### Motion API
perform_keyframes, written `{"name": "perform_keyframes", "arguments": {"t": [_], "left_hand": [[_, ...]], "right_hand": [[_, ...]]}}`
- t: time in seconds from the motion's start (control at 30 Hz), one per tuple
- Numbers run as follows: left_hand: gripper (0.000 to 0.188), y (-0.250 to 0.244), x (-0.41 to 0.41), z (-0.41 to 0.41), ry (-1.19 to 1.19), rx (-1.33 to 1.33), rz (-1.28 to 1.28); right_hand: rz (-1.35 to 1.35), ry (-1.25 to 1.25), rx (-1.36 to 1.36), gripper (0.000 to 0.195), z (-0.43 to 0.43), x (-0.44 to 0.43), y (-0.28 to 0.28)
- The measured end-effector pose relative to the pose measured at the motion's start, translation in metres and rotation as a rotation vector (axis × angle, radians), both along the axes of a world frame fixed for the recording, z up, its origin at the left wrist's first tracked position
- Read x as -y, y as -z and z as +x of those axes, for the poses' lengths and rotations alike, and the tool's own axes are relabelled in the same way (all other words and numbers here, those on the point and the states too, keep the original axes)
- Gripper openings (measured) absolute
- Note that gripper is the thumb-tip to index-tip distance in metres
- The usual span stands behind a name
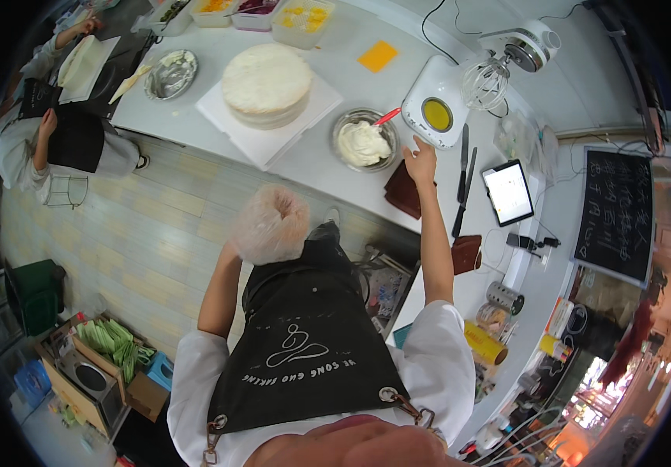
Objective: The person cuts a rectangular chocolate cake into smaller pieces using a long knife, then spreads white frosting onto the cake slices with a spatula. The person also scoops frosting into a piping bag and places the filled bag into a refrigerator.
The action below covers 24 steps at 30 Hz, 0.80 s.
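Observation:
Crumpled clear plastic, a glove or bag, covers my left hand [271,225] in front of my apron; its fingers are hard to make out. My right hand [421,160] reaches over the worktop with fingers apart and nothing held. Just below it lies a folded brown cloth [403,191]. Left of that hand stands a metal bowl [340,156] of white cream [363,143], with a red-handled spatula [388,116] leaning in it. Beyond the fingertips is the white base of a stand mixer [416,108]. A round white-coated cake [266,82] rests on a white board [218,114].
Two long spatulas or knives [465,198] and a tablet [507,192] lie to the right. A second metal bowl [170,75], a piping bag [131,83], an orange sheet [377,56] and several food tubs [302,23] are farther off. At left, another person [78,140] works.

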<state>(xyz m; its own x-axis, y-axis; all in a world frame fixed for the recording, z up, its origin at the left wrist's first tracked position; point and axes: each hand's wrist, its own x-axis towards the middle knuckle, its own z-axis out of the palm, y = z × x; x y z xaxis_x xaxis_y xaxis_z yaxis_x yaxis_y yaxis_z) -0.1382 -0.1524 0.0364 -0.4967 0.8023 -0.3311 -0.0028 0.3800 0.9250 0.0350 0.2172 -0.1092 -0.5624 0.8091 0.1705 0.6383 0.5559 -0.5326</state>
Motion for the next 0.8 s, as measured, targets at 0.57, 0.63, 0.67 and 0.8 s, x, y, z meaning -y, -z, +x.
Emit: {"name": "perform_keyframes", "arguments": {"t": [0.57,0.63,0.67,0.8], "left_hand": [[0.019,0.244,-0.156,-0.002,0.033,-0.111,-0.147],[0.018,0.253,-0.164,0.005,-0.138,0.058,-0.103],[0.018,0.257,-0.167,0.009,-0.204,0.139,-0.068],[0.018,0.224,-0.166,0.013,0.206,-0.634,-0.360]], "right_hand": [[-0.073,-0.902,0.616,0.028,-0.134,-0.082,-0.014],[-0.061,-0.931,0.690,0.028,-0.131,-0.082,-0.019],[-0.034,-0.898,0.678,0.027,-0.125,-0.086,-0.023],[0.128,-0.836,0.566,0.022,-0.091,-0.082,-0.060]]}}
